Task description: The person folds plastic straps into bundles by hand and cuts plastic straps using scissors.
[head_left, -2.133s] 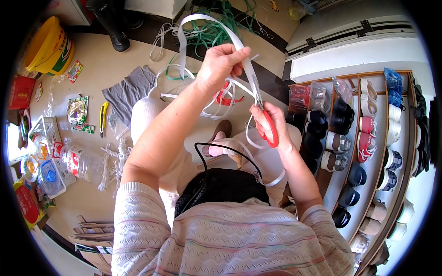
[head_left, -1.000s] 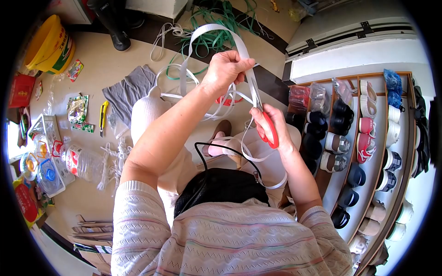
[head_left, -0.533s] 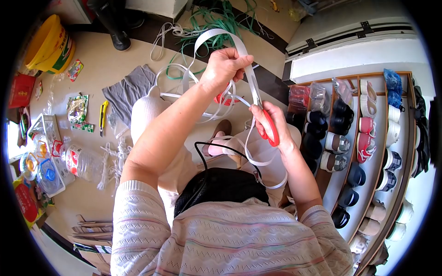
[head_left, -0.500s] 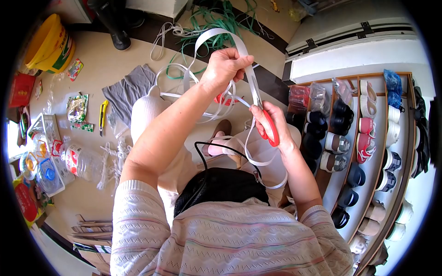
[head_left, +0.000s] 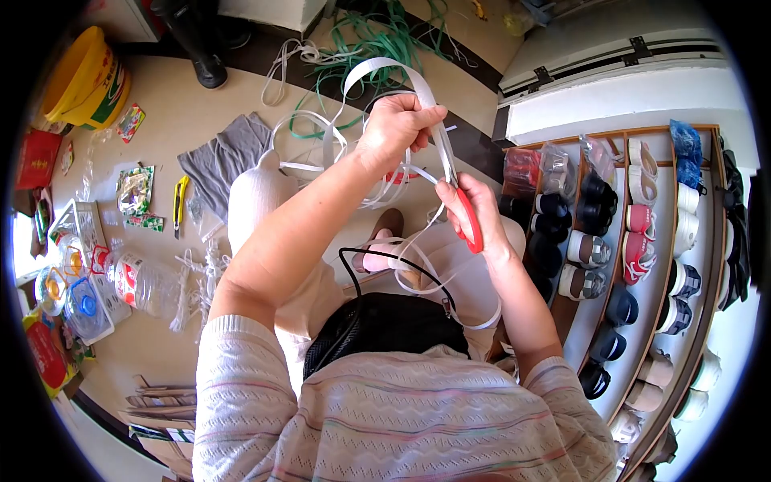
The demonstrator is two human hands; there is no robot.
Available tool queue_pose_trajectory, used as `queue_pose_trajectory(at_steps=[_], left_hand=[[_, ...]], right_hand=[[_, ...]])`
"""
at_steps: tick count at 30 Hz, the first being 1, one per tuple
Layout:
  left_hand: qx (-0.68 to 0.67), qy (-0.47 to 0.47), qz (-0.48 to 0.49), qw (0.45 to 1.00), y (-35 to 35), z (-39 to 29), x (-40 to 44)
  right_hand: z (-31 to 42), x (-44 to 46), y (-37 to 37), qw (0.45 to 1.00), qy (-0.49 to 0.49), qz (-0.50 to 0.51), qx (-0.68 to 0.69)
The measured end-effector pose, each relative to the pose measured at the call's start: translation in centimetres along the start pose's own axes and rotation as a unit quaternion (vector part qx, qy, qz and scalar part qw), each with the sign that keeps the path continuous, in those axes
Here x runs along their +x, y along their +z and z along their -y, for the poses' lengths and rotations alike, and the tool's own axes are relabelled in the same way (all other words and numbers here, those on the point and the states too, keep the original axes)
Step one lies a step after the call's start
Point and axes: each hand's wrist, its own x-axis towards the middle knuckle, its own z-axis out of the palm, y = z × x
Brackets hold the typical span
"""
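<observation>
A white flat strap (head_left: 391, 64) arches up over my left hand (head_left: 399, 128), which pinches it between thumb and fingers. My right hand (head_left: 472, 215) is closed around the red handles of a pair of scissors (head_left: 469, 220). The scissor blades point up along the strap, just below my left hand, against its edge. A narrower white strip (head_left: 438, 279) hangs from near the scissors and curls down over my lap. Further loops of white strap lie behind my left wrist, partly hidden by it. A black bag (head_left: 385, 329) rests on my lap.
Green straps (head_left: 377, 44) lie tangled on the floor ahead. A shoe rack (head_left: 626, 265) full of shoes stands at right. On the left are a yellow bucket (head_left: 88, 80), a grey cloth (head_left: 229, 154), a yellow utility knife (head_left: 181, 205) and a plastic bottle (head_left: 144, 279).
Both hands have shifted slightly, the left one down and to the right. The scissors look more closed along the strap, and the hanging strip has swung left.
</observation>
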Motion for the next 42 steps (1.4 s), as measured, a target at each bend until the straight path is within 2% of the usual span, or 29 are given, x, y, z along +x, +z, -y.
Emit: queue_pose_trajectory(at_steps=[3, 9, 21, 27, 33, 36, 42], left_hand=[[0.016, -0.023, 0.006, 1.000, -0.1, -0.6, 0.0], [0.004, 0.023, -0.016, 1.000, -1.3, -1.4, 0.9], [0.014, 0.010, -0.011, 1.000, -0.5, -0.3, 0.2], [0.052, 0.001, 0.009, 0.999, 0.0, 0.0, -0.2], [0.062, -0.035, 0.015, 0.997, -0.1, -0.5, -0.1], [0.042, 0.002, 0.026, 0.999, -1.0, -1.4, 0.8], [0.027, 0.092, 0.053, 0.994, -2.9, -4.0, 1.2]], right_hand=[[0.1, -0.2, 0.1, 1.000, 0.011, 0.000, 0.016], [-0.6, -0.5, -0.1, 0.999, 0.021, 0.014, 0.047], [-0.1, -0.5, -0.5, 0.999, 0.015, 0.000, -0.037], [-0.1, -0.1, -0.7, 0.994, -0.042, -0.018, -0.104], [-0.3, 0.1, -0.9, 0.996, -0.025, -0.002, -0.083], [0.7, -0.6, -0.5, 0.999, 0.023, -0.003, -0.024], [-0.7, -1.1, -1.7, 0.994, 0.032, 0.062, 0.085]])
